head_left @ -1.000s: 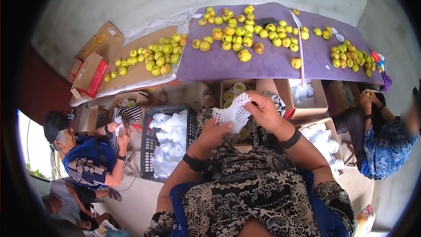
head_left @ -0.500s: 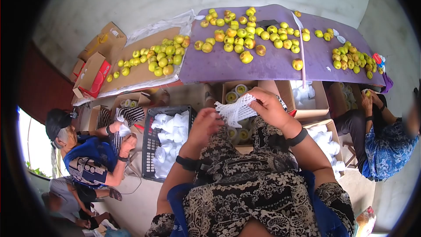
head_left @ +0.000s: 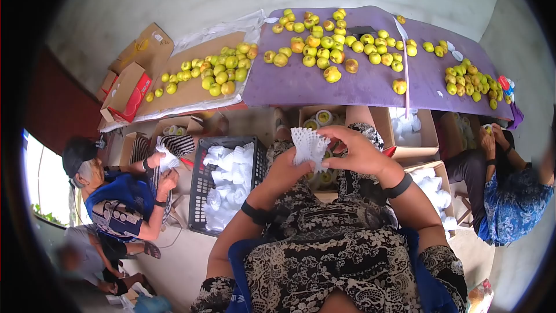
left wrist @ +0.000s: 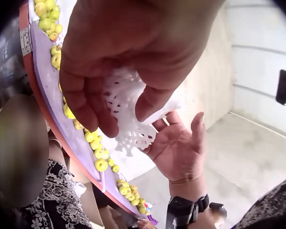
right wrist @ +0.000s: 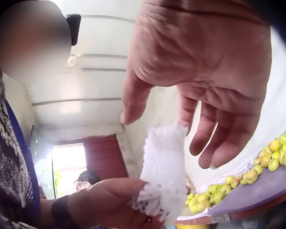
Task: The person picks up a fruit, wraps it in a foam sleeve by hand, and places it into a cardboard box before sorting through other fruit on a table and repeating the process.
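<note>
A white foam fruit net (head_left: 310, 146) is held in front of the lap. My left hand (head_left: 284, 174) pinches its lower end between thumb and fingers. In the left wrist view, the net (left wrist: 128, 107) bunches between that hand's thumb and curled fingers. My right hand (head_left: 362, 153) is at the net's other side, thumb spread well apart from the fingers. The right wrist view shows the right hand's (right wrist: 200, 67) relaxed fingers, with one fingertip right at the net's upper edge. Below the hands, a cardboard box holds apples in foam nets (head_left: 324, 117).
Yellow-green apples (head_left: 332, 74) lie in groups on the purple-covered table (head_left: 272, 94). A black crate (head_left: 197, 197) of white foam nets stands at left. More foam nets (head_left: 431, 188) fill a box at right. One person (head_left: 124, 191) sits at left, another (head_left: 512, 197) at right.
The left hand came away from the net, then took hold of its lower end again. The right hand's pinch on the net has loosened and its fingers have spread. The net now stands more upright.
</note>
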The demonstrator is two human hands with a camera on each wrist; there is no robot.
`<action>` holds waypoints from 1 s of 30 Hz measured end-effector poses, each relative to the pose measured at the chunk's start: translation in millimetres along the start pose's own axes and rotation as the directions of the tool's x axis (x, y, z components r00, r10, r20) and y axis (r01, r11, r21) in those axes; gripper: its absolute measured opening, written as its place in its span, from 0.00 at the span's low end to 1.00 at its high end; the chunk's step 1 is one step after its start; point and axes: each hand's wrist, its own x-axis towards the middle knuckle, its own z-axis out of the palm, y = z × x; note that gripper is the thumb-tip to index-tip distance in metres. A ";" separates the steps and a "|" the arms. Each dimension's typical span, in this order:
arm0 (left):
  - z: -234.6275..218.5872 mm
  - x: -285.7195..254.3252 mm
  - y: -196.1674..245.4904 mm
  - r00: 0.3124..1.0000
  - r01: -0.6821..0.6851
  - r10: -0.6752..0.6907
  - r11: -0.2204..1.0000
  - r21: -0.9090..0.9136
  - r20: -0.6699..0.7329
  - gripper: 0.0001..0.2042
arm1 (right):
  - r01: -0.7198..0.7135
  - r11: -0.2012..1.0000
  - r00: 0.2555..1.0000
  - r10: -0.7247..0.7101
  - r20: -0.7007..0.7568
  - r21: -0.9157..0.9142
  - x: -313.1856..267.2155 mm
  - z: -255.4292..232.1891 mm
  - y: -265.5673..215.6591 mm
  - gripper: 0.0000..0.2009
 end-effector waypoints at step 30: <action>-14.2 -17.7 -4.5 0.961 0.085 -0.075 0.996 -0.028 0.266 0.22 | -0.278 0.792 0.960 0.208 0.189 0.543 -3.6 29.2 47.1 0.18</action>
